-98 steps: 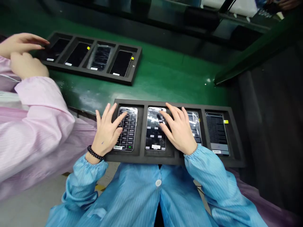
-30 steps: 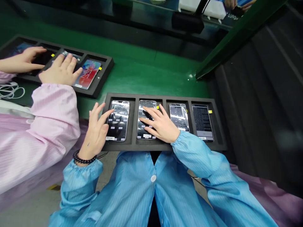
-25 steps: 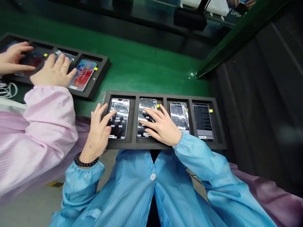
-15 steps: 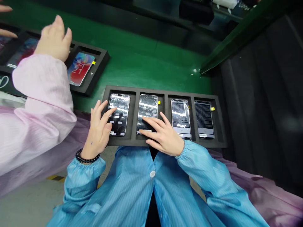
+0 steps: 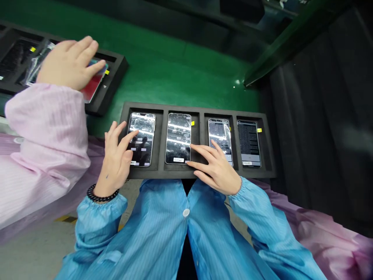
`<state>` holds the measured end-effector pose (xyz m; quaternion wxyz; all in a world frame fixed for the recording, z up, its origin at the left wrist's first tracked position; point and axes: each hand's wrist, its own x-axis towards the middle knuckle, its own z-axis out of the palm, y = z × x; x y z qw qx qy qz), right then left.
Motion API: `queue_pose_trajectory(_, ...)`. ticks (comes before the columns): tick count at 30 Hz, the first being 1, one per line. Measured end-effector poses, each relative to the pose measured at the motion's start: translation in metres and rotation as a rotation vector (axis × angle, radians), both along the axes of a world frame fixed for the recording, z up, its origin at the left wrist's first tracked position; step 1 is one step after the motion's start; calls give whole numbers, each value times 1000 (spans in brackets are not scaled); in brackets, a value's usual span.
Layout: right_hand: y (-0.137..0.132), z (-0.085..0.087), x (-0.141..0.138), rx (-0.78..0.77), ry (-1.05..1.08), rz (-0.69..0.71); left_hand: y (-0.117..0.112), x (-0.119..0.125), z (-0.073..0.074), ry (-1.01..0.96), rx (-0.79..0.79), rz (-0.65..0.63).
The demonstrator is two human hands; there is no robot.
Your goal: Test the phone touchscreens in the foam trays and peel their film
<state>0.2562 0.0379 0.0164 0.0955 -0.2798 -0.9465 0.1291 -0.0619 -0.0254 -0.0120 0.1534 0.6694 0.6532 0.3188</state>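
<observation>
Tray (image 5: 161, 174), head view. The second phone (image 5: 178, 136) from the tray's left end lies in it screen up, long axis running from the tray's near edge toward its far edge. The right hand (image 5: 215, 166) is nearer to it; the phone lies leftward of this hand, whose spread fingers point to its right edge, near the lower corner, clamped on nothing. Its wrist overhangs the tray's near edge. The left hand (image 5: 115, 159), fingers likewise apart, enters past the tray's left end, index finger over the first phone (image 5: 145, 146); contact cannot be told for either hand.
</observation>
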Motion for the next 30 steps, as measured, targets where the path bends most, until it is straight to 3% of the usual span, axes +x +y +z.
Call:
queue_pose_trajectory(15,36,-1,-38,72,-122,-116,0,0,-1,4,-12,5)
queue_pose_trajectory(23,48,4,-29,97,-105,-187,1,-1,-1,-21,-22,4)
queue_pose_trajectory(30,82,4,-43,141,-162,-304,1,-1,-3,-38,4,1)
